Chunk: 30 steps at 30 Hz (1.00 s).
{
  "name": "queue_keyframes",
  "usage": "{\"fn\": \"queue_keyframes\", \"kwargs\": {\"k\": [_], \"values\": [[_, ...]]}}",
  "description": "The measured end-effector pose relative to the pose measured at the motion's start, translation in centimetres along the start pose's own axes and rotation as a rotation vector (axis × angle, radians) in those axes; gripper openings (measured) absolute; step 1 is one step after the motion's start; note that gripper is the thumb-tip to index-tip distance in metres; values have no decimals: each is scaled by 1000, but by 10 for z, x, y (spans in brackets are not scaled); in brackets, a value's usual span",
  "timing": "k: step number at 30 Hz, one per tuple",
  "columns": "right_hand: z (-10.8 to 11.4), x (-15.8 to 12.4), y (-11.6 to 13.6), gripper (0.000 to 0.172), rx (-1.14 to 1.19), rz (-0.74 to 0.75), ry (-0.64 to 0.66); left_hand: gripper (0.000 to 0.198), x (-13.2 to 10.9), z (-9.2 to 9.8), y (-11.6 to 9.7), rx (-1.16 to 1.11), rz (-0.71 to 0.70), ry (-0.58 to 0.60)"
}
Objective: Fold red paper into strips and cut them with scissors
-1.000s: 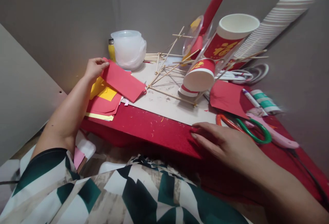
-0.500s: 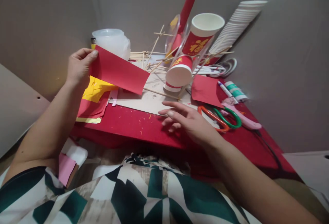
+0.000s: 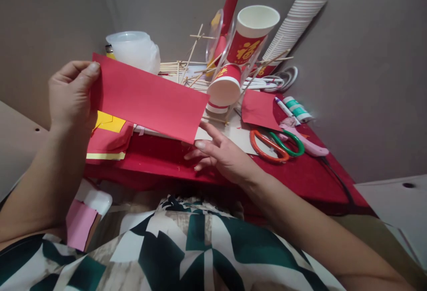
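My left hand [image 3: 75,88] pinches the upper left corner of a red paper sheet [image 3: 150,99] between thumb and fingers. The sheet is held up at a tilt above the table, its far end sloping down to the right. At that lower right corner is my right hand [image 3: 222,151], open, its fingers spread and thumb apart from the index finger. Its fingertips reach the paper's edge; whether they touch it is hard to tell. Behind the sheet stands a structure of red-and-white paper cups [image 3: 248,44] with thin wooden sticks [image 3: 196,50] around it.
Orange-and-green-handled scissors [image 3: 270,146], another red paper piece [image 3: 260,108], a pink glue gun [image 3: 310,144] and a marker [image 3: 285,111] lie on the right. Stacked white cups [image 3: 296,24] lean at the back. On the left are coloured papers [image 3: 108,139] and a translucent plastic tub [image 3: 133,53].
My left hand has brought the red sheet nearer and to the left in view. My right hand has shifted left, up to the sheet's lower corner. The camera view has also moved slightly.
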State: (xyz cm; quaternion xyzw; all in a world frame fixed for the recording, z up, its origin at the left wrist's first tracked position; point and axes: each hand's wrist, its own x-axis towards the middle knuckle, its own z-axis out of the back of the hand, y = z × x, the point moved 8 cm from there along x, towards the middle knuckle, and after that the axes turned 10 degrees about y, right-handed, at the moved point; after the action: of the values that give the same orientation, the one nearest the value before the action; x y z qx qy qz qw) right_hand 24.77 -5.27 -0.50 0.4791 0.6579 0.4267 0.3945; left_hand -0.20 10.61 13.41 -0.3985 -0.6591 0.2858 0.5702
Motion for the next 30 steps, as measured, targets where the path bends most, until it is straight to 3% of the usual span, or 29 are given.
{"fn": "queue_keyframes", "kwargs": {"k": [3,7,9,12,17,21,24,30], "values": [[-4,-4,0,79,5,57,5,19,-12,-8,5,-30,30,43],[2,-7,1,38,25,150,-76,13,-29,-19,13,-79,85,95],[10,-11,4,29,4,218,-152,11,-37,-22,17,-101,132,116],[23,-23,15,26,-115,348,-280,18,-47,-20,25,-102,186,143],[33,-56,36,21,-403,575,-470,48,-66,-18,39,-130,242,289],[29,-73,41,16,-561,644,-441,52,-99,-33,56,-277,450,488],[32,-78,38,20,-605,623,-437,56,-120,-47,54,-323,503,595],[40,-80,32,22,-606,555,-472,45,-130,-46,53,33,506,491]]}}
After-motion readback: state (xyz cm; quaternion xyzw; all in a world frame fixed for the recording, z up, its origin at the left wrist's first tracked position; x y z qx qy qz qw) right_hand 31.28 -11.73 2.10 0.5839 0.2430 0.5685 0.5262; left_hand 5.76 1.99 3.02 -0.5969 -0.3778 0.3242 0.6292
